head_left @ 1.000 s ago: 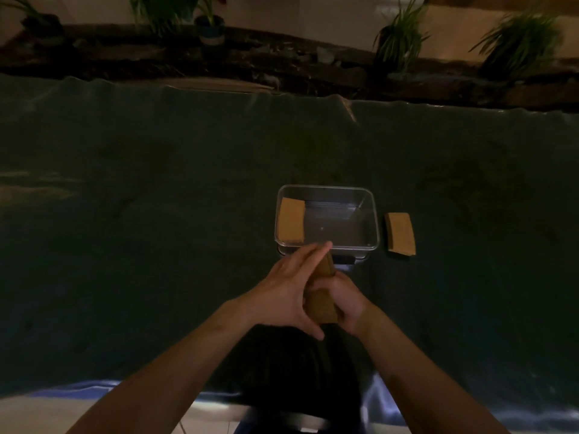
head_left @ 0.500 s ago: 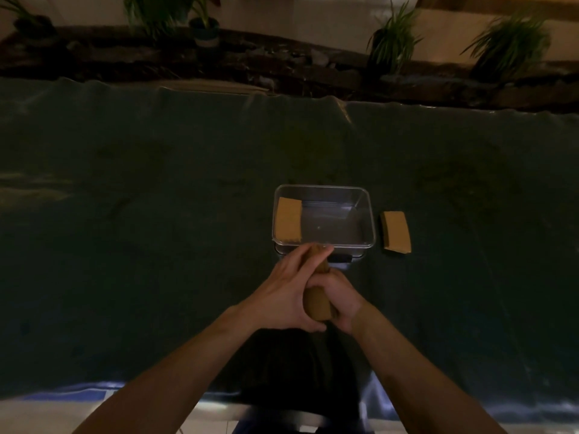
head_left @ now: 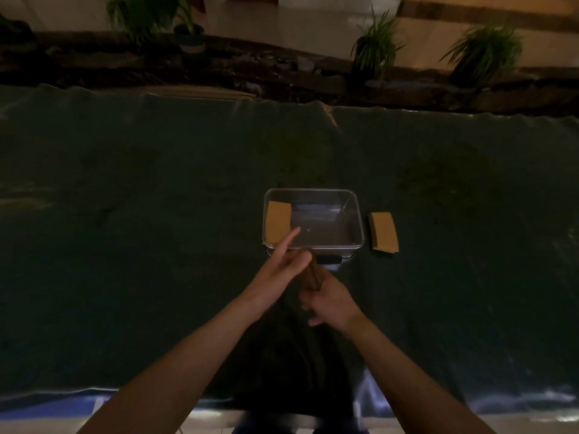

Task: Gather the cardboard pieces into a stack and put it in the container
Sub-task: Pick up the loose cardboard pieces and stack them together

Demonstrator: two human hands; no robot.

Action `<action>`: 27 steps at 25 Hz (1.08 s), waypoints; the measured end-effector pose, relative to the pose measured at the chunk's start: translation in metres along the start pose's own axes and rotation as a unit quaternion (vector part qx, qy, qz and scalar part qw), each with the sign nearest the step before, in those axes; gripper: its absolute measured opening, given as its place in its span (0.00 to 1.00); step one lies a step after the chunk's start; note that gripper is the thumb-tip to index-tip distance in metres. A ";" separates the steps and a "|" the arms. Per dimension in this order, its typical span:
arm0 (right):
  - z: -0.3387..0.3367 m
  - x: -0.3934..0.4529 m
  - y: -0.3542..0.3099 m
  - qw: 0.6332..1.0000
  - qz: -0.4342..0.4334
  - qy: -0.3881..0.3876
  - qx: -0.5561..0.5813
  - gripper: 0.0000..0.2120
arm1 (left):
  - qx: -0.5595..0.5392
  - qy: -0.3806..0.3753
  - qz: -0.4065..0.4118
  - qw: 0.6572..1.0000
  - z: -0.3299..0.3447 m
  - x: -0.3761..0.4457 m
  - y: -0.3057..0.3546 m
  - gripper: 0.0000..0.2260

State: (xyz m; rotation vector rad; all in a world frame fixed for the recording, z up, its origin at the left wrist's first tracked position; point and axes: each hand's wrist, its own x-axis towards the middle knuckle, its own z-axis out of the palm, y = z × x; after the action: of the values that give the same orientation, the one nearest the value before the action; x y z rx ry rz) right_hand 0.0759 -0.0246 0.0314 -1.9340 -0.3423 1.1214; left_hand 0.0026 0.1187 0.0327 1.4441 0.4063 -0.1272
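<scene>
A clear rectangular container stands on the dark cloth, with one tan cardboard stack lying at its left side. A second cardboard stack lies on the cloth just right of the container. Just in front of the container's near wall, my right hand grips a third cardboard stack on edge. My left hand rests flat against the left face of that stack, fingers stretched out, the index finger reaching over the container's near rim.
A dark green cloth covers the table to its far edge. Beyond it lie a dark bed of earth and several potted plants. The table's near edge shows a light strip below my forearms.
My left hand has opened from cupping the held stack, its fingers now straight and pointing toward the container. Both hands and the stack sit slightly closer to the container.
</scene>
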 end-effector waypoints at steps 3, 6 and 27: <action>0.003 0.002 0.002 0.998 -0.029 0.011 -0.052 0.28 | -0.014 0.034 -0.016 0.999 0.008 0.005 -0.002 0.19; -0.002 0.001 0.007 0.999 -0.011 -0.039 0.031 0.32 | -0.042 0.049 -0.020 0.998 0.010 0.003 0.000 0.17; -0.167 -0.025 0.053 0.977 -0.010 -0.099 0.191 0.32 | -0.010 -0.063 -0.015 0.998 0.129 0.078 0.043 0.28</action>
State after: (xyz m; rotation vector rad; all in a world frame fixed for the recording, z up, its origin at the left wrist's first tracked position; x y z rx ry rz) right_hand 0.1881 -0.1606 0.0429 -1.4850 -0.2315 1.2688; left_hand 0.1141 0.0109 0.0556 1.4017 0.3251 -0.2364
